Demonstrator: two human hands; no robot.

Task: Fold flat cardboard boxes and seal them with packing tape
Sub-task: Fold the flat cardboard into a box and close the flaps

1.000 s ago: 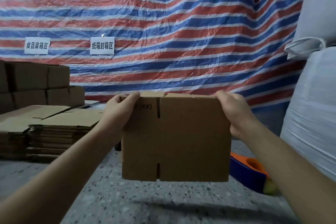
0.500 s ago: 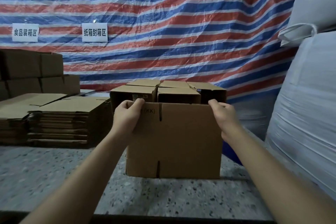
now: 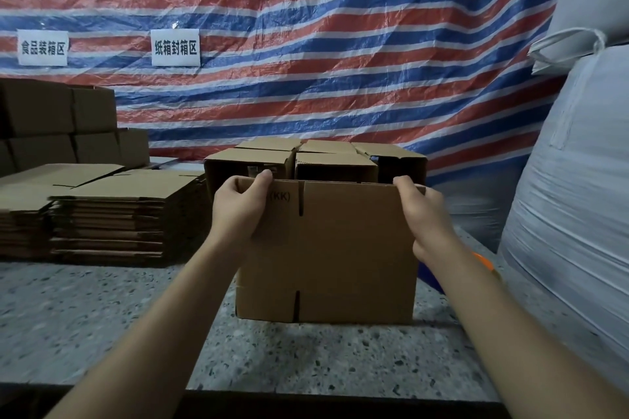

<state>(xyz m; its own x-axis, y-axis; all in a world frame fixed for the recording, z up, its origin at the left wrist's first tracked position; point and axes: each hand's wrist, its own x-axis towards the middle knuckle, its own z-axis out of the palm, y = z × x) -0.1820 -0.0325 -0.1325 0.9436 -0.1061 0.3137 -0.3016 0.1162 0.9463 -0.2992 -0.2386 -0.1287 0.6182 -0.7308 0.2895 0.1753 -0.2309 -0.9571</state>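
A flat brown cardboard box (image 3: 340,248) marked "(KK)" stands upright, its lower edge at the speckled stone table (image 3: 102,309). My left hand (image 3: 240,206) grips its top left corner, thumb over the upper edge. My right hand (image 3: 420,213) grips the top right corner the same way. Just behind it stand several set-up boxes (image 3: 326,160) with their flaps up. The orange and blue tape dispenser (image 3: 481,260) peeks out to the right, mostly hidden by my right forearm.
Stacks of flat cardboard (image 3: 112,211) fill the table's left side, with folded boxes (image 3: 61,126) piled behind them. Large white sacks (image 3: 578,201) crowd the right edge. A striped tarpaulin (image 3: 323,44) with two paper signs hangs behind.
The box has come down from mid-air to the table, with both hands still on its top corners. The view tilted down, bringing the set-up boxes behind into sight.
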